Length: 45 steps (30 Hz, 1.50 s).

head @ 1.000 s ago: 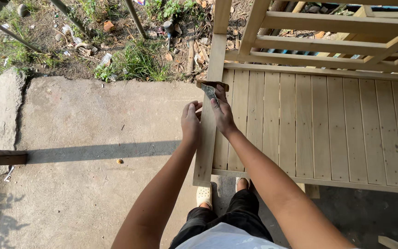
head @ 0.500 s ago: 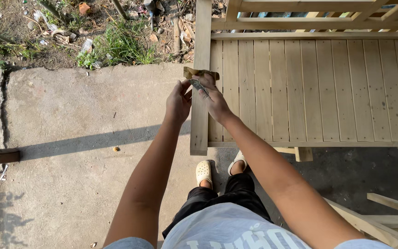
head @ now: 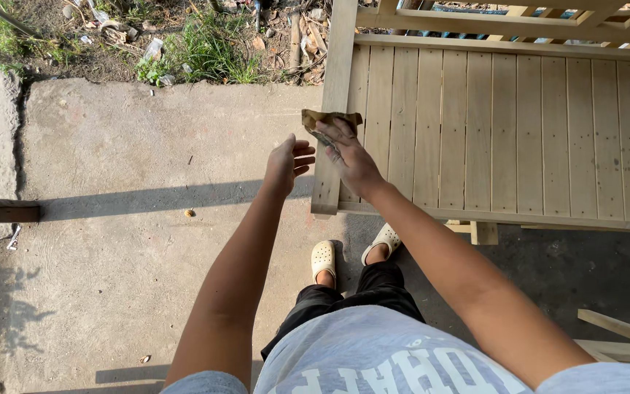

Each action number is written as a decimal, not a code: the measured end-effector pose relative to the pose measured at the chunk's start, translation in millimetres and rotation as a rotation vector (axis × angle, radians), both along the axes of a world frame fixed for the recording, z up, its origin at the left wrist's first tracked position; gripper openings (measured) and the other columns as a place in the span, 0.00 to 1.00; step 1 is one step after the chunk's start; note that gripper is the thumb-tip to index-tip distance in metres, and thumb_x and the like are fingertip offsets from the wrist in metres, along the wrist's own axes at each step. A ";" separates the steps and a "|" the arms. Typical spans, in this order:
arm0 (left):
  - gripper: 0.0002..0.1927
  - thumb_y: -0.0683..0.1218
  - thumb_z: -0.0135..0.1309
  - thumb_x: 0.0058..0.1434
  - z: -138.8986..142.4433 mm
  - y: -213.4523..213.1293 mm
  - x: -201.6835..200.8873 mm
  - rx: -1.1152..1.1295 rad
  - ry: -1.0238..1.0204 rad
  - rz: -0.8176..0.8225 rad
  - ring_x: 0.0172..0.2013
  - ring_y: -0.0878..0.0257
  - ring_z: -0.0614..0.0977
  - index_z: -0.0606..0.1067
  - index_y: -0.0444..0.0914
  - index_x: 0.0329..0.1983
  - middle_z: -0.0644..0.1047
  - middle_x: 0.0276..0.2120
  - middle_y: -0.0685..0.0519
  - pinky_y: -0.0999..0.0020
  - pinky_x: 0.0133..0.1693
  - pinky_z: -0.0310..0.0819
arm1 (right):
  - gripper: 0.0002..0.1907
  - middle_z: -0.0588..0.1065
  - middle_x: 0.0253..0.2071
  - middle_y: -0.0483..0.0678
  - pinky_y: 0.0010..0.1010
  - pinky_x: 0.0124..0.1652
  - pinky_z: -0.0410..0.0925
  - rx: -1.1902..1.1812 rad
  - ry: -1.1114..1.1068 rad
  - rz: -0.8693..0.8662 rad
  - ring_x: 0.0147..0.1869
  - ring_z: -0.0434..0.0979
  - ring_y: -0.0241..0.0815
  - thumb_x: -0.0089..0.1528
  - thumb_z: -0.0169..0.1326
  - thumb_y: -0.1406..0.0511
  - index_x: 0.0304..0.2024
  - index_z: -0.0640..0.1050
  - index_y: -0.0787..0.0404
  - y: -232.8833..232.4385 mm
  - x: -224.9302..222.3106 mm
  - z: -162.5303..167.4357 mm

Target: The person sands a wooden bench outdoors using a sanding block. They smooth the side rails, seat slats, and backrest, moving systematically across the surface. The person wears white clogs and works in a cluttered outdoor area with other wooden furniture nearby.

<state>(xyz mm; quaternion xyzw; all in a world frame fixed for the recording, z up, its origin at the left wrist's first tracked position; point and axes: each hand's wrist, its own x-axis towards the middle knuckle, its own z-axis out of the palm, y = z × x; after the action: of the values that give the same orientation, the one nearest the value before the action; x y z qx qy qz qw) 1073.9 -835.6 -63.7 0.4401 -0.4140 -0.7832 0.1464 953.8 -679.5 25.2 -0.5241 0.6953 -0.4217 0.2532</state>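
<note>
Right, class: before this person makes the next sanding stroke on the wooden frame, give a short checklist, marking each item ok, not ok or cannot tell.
1. Right hand grips the brown sandpaper: ok.
2. Sandpaper lies against the frame's edge board: ok.
3. Left hand steadies the board: not ok; it is open and off the wood.
4. Both feet planted on the concrete floor: ok.
5. Frame firmly supported: cannot tell; its supports are mostly hidden.
6. Sandpaper grit unworn: cannot tell.
</note>
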 end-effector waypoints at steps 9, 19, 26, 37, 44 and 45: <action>0.27 0.58 0.38 0.72 8.6 -3.1 23.7 -0.136 -0.114 0.006 0.39 0.55 0.83 0.77 0.31 0.50 0.82 0.41 0.43 0.59 0.42 0.76 | 0.25 0.58 0.75 0.35 0.38 0.68 0.61 0.283 -0.095 0.058 0.75 0.61 0.41 0.70 0.40 0.57 0.70 0.65 0.43 36.2 33.0 8.9; 0.25 0.59 0.41 0.71 9.8 26.1 43.0 -0.161 -0.026 -0.040 0.40 0.57 0.83 0.74 0.34 0.53 0.82 0.43 0.47 0.62 0.43 0.77 | 0.24 0.63 0.75 0.38 0.41 0.75 0.54 0.012 0.323 0.161 0.82 0.52 0.46 0.71 0.47 0.62 0.70 0.70 0.49 74.1 59.6 -19.8; 0.25 0.58 0.41 0.71 29.2 17.4 49.6 -0.252 -0.025 0.047 0.42 0.59 0.83 0.74 0.34 0.55 0.82 0.45 0.47 0.63 0.44 0.76 | 0.24 0.60 0.77 0.39 0.41 0.75 0.51 0.038 0.343 0.080 0.83 0.48 0.50 0.72 0.45 0.63 0.72 0.68 0.51 9.2 18.2 -19.7; 0.44 0.67 0.47 0.66 80.7 67.9 106.2 -0.349 0.360 0.026 0.73 0.51 0.62 0.58 0.36 0.76 0.66 0.72 0.43 0.54 0.69 0.57 | 0.28 0.75 0.54 0.65 0.44 0.53 0.71 0.202 -1.135 0.111 0.53 0.80 0.52 0.75 0.47 0.54 0.59 0.73 0.75 49.1 -16.6 41.7; 0.53 0.72 0.52 0.58 77.8 109.0 48.7 0.013 0.677 0.141 0.65 0.47 0.73 0.55 0.33 0.74 0.68 0.66 0.36 0.51 0.62 0.71 | 0.27 0.79 0.50 0.57 0.38 0.53 0.77 0.274 -1.310 0.187 0.50 0.84 0.46 0.68 0.49 0.54 0.54 0.73 0.73 20.4 -24.1 48.9; 0.51 0.71 0.52 0.58 74.3 113.8 43.5 0.095 0.676 0.152 0.61 0.47 0.77 0.56 0.33 0.72 0.71 0.62 0.35 0.51 0.58 0.77 | 0.26 0.79 0.49 0.57 0.38 0.52 0.77 0.286 -1.288 0.208 0.49 0.84 0.46 0.69 0.50 0.54 0.53 0.74 0.74 16.5 -24.7 43.7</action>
<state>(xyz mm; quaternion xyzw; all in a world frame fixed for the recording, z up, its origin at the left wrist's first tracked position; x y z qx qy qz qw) 1117.4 -721.8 10.7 0.1917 -0.2715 -0.8899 0.3124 929.1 -662.9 68.9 -0.1931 0.4000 -0.5273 0.7243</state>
